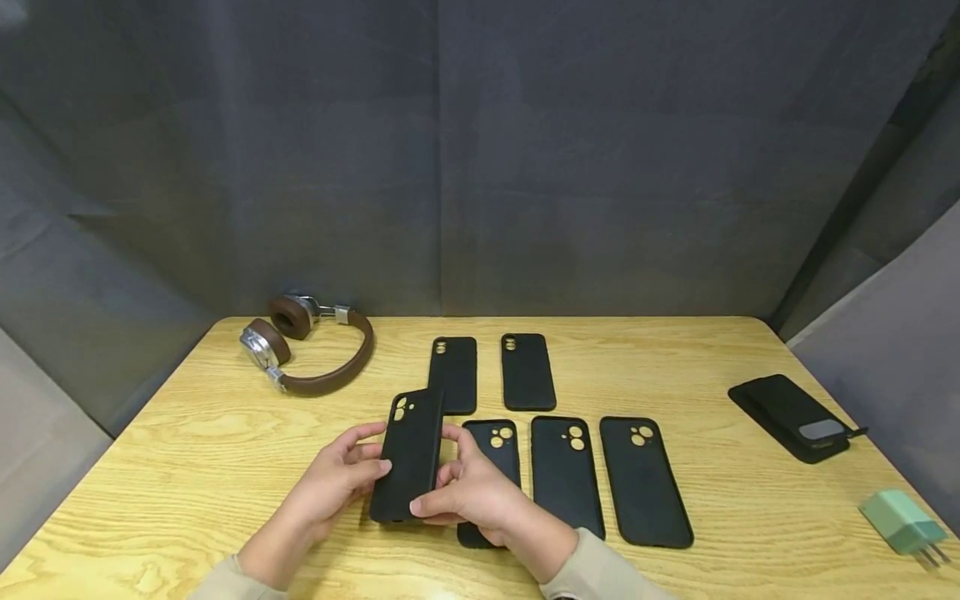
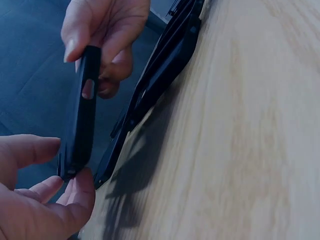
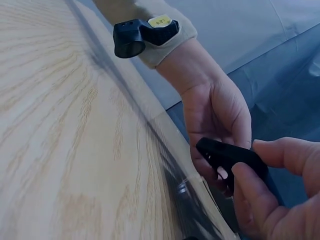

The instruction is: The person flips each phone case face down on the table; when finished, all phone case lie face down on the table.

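Pinched at its edges between left hand (image 1: 339,477) and right hand (image 1: 480,492), the tilted phone case (image 1: 408,462) could drop onto the neighbouring case (image 1: 505,460) if either loosened.

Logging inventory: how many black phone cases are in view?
6: one case held by left hand and right hand, two cases in back row, three cases in front; others might be hidden.

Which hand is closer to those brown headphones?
Left. The left hand is on the person's side of the brown headphones, at the left edge of a black phone case; the right hand is farther right, at the case's opposite edge.
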The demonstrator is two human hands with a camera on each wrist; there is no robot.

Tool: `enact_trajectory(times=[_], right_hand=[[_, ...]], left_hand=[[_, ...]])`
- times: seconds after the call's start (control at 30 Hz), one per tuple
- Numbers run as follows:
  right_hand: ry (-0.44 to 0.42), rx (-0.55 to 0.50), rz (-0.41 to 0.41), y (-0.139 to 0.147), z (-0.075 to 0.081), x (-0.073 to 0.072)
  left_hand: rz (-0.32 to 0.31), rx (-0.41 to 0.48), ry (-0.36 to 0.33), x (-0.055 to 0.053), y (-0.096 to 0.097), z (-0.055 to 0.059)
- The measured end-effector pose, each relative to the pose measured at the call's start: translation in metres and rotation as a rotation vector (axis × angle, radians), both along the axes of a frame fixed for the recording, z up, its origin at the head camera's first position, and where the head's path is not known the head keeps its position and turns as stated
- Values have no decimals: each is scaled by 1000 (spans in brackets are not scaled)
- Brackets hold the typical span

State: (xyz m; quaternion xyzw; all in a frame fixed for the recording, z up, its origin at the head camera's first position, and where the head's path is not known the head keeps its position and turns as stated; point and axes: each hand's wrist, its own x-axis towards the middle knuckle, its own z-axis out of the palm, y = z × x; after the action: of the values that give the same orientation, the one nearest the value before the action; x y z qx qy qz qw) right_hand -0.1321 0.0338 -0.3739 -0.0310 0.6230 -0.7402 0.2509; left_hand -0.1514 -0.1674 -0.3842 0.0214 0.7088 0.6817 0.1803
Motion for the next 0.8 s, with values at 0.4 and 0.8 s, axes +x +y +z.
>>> enact_trajectory(times=[0.4,0.8], right_hand=[[18,93,40,-3,-7,-2],[-9,203,94,-10,-11,-5]], left_hand=[[78,-144,29,1,-7,-5],[-21,-212,31,2,-13,-11]])
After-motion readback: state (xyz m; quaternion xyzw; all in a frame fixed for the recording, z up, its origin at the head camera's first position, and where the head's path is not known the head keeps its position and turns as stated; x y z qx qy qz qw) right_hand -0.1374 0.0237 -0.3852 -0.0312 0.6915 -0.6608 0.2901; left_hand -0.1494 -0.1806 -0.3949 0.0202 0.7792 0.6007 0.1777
